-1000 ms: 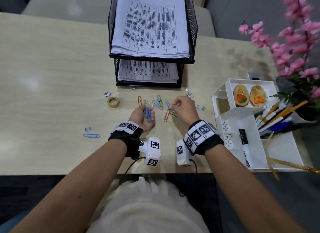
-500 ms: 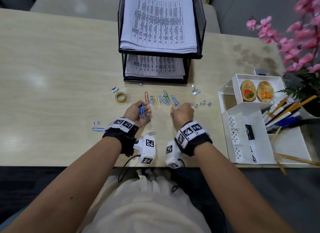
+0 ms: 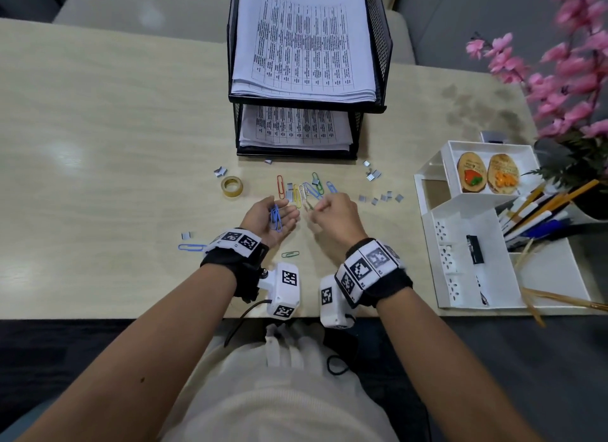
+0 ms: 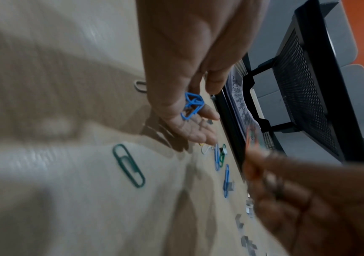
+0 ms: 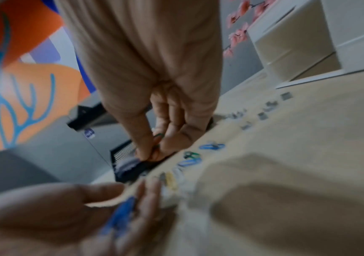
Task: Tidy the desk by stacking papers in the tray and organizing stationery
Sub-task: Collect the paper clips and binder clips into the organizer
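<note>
My left hand [image 3: 283,208] lies palm up over the desk, fingers relaxed, with a few blue paper clips [image 3: 275,218] resting in the palm; the left wrist view shows these blue clips [image 4: 193,105] loose on the palm. Just to its right, my right hand [image 3: 317,208] pinches paper clips between thumb and fingertips; a green clip [image 5: 159,137] shows in the pinch. Several coloured clips [image 3: 297,193] lie in a row beyond both hands. A black mesh tray [image 3: 383,63] behind them holds stacked printed papers [image 3: 302,46] on two levels.
A tape roll [image 3: 232,186], a green clip [image 3: 290,254], a blue clip [image 3: 190,247] and scattered staple strips [image 3: 373,175] lie on the desk. A white organizer [image 3: 460,224] with pens [image 3: 539,218] stands at the right, pink flowers [image 3: 572,73] behind it.
My right hand closed on clips from the desk, lifted them and moved toward the left hand. The left hand turned further palm up and opened.
</note>
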The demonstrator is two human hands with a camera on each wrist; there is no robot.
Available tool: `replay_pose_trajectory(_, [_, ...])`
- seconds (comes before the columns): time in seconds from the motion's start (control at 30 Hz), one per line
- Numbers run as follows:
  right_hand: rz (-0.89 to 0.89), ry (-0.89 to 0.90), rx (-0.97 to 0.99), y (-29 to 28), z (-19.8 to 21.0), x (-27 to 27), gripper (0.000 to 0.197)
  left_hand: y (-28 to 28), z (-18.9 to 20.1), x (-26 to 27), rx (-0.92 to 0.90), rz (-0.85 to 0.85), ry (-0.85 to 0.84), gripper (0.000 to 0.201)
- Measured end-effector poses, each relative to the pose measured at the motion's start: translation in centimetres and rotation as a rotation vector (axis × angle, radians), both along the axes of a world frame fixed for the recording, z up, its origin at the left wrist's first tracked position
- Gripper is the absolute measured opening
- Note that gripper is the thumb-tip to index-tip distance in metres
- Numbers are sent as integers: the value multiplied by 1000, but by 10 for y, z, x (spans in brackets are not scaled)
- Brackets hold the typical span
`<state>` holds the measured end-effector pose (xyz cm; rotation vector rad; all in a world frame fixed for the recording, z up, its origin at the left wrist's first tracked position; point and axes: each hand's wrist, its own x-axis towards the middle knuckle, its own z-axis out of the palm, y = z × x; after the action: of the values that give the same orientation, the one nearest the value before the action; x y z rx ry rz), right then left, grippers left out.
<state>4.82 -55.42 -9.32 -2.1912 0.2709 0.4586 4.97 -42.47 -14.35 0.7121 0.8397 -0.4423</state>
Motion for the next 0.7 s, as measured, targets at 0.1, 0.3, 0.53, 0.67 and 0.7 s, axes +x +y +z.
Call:
replay_pose_trajectory(0.1, [30, 43, 234, 10, 18, 10, 15, -5, 2, 2, -32, -3, -5, 48])
replay_pose_trajectory(0.3, [-21, -32, -144, -2, -13, 65, 18, 13, 2, 6, -35, -60, 54, 46])
replay_pose_trajectory(0.53, [93, -18, -419, -2, -50, 67, 24, 40, -2, 5, 5, -36, 50, 43])
replay_pose_trajectory(0.67, [111, 7, -442, -4, -48, 66, 22, 41, -5, 6, 9, -31, 61, 42])
replay_pose_trajectory(0.7, [100, 14, -438, -7, -45, 66, 23, 40, -5, 7, 12, -34, 58, 41])
